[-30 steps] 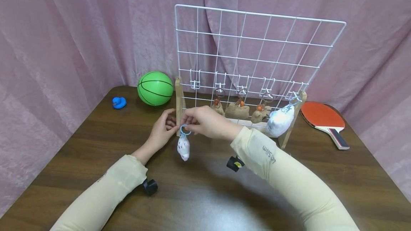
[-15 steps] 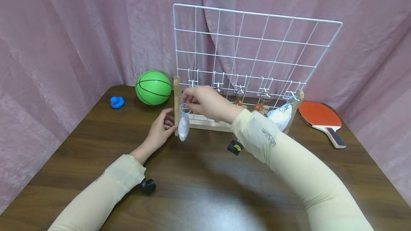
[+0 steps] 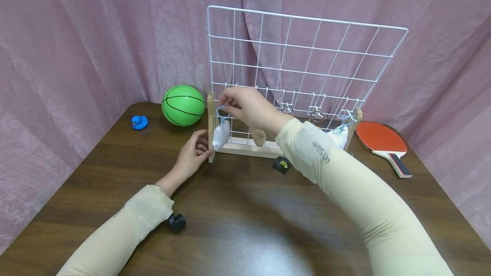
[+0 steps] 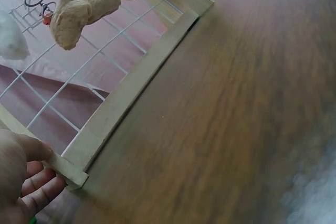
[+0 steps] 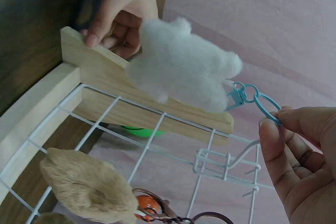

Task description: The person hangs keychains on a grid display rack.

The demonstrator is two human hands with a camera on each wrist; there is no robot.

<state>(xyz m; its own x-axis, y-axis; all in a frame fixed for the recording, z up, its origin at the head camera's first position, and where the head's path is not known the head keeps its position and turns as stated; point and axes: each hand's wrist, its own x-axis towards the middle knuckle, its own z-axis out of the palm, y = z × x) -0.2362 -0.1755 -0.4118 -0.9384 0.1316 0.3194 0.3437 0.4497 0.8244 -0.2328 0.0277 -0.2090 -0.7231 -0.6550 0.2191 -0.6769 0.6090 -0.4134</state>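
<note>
My right hand (image 3: 249,107) pinches the blue ring (image 5: 268,109) of a keychain with a small white plush (image 5: 181,64), which hangs before the left end of a white wire grid rack (image 3: 304,44). In the right wrist view, the ring is close to an unoccupied white wire hook (image 5: 226,163) on the grid. My left hand (image 3: 191,153) grips the foot of the rack's left wooden post (image 3: 211,116), thumb in front and fingers behind. Brown plush keychains (image 4: 71,22) hang along the same row, partly hidden by my right hand in the head view.
Another white plush keychain (image 3: 339,136) hangs at the rack's right end. Left of the rack are a green ball (image 3: 183,105) and a blue rubber duck (image 3: 139,122). A red table tennis paddle (image 3: 383,142) lies on the table's right side, with a pink curtain (image 3: 96,33) behind everything.
My right hand has lifted the white plush keychain from low before the left post up to the height of the hooks. My left hand keeps its hold on the post.
</note>
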